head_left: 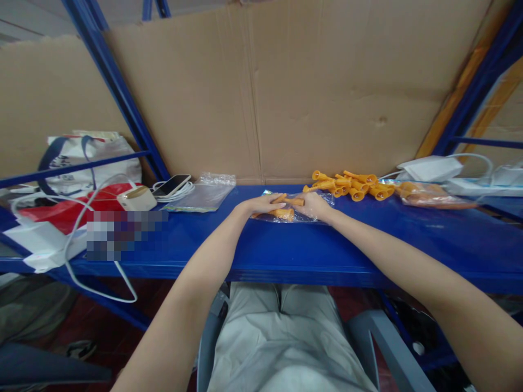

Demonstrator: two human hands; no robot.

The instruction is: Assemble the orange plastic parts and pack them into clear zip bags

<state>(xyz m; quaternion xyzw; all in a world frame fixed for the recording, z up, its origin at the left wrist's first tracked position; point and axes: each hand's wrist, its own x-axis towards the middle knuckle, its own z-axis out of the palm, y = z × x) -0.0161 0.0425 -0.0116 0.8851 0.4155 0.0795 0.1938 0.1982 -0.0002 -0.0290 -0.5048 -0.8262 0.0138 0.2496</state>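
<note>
My left hand (263, 204) and my right hand (315, 207) are close together at the back-middle of the blue shelf. Between them is a small orange plastic horn (295, 201). My right fingers are closed around its right part, and my left fingers close on its left end. Beneath the hands lies a clear plastic bag (304, 218), its film spreading past both hands. Another orange horn (284, 214) shows in or under this film, just below my fingers. Beyond my right hand lies a pile of orange horns (355, 186) with flared ends.
A filled clear bag (433, 195) lies right of the pile, near a white power strip (469, 188). Flat clear bags (206, 193), a phone (172, 186) and white cables lie left. Further left are a power bank (139, 199) and a tote bag (98, 163). Cardboard (327, 92) stands behind.
</note>
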